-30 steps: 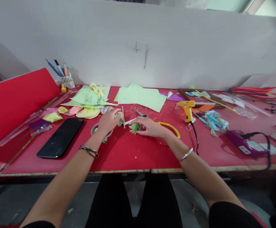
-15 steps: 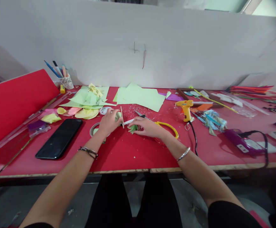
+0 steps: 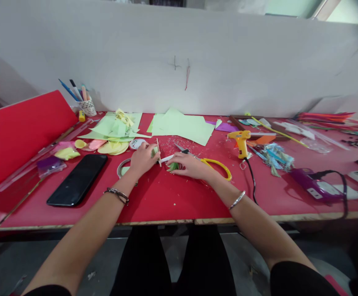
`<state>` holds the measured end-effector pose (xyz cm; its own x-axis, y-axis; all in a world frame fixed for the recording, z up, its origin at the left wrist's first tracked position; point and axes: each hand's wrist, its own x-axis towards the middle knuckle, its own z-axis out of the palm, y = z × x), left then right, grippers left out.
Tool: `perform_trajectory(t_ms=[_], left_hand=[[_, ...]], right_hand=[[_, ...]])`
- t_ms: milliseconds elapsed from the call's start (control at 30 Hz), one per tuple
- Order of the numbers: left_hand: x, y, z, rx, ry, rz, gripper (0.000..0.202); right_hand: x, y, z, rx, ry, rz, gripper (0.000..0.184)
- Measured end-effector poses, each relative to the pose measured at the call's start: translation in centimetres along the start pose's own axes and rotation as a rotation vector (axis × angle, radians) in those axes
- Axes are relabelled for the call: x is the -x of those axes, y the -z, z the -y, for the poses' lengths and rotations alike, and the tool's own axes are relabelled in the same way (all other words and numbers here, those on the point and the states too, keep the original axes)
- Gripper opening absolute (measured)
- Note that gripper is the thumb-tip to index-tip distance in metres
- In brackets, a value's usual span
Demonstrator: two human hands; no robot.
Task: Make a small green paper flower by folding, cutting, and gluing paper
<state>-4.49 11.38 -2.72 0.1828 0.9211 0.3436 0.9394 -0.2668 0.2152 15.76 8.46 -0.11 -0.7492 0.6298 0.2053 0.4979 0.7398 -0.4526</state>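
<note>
While your forearms enter from the lower corners of the frame, a black phone (image 3: pixel 77 180) lies at left on the red tabletop (image 3: pixel 163 205), and a purple device (image 3: pixel 316 187) sits towards the right edge. At the centre, your left hand (image 3: pixel 143 160) is curled, its fingertips closed on a thin wooden stick (image 3: pixel 158 149), with a pale green piece tucked beside them. Just across from it, your right hand (image 3: pixel 191 165) pinches a folded green paper piece (image 3: pixel 173 166) low over the table; its far fingers are hidden. A tape roll (image 3: pixel 119 167) lies partly behind your left wrist, and yellow-handled scissors (image 3: pixel 218 161) lie beside your right. Right of centre is a yellow glue gun (image 3: pixel 242 144). Farther back, light green sheets (image 3: pixel 181 125) spread across the upper middle, a pen cup (image 3: pixel 88 108) stands upper left, and a pale partition (image 3: pixel 129 53) closes the view.
</note>
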Motion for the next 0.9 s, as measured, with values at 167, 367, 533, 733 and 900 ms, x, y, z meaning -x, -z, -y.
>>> perform_trajectory(t_ms=[167, 367, 533, 733, 900], left_hand=[[-0.2, -0.2, 0.1, 0.084, 0.018, -0.008, 0.037], [-0.5, 0.3, 0.4, 0.285, 0.067, -0.062, 0.036], [-0.6, 1.2, 0.5, 0.513, 0.079, -0.238, 0.035], [-0.1, 2.0, -0.1, 0.637, -0.011, -0.292, 0.035], [0.2, 2.0, -0.6, 0.569, -0.133, -0.213, 0.032]], right_hand=[[-0.1, -0.1, -0.2, -0.001, 0.005, -0.008, 0.02], [-0.1, -0.2, -0.3, 0.007, 0.001, -0.024, 0.02], [0.1, -0.3, -0.5, -0.048, -0.014, -0.015, 0.022], [0.2, 0.0, -0.5, -0.068, -0.013, -0.008, 0.025], [0.5, 0.3, -0.8, -0.035, 0.013, 0.018, 0.028]])
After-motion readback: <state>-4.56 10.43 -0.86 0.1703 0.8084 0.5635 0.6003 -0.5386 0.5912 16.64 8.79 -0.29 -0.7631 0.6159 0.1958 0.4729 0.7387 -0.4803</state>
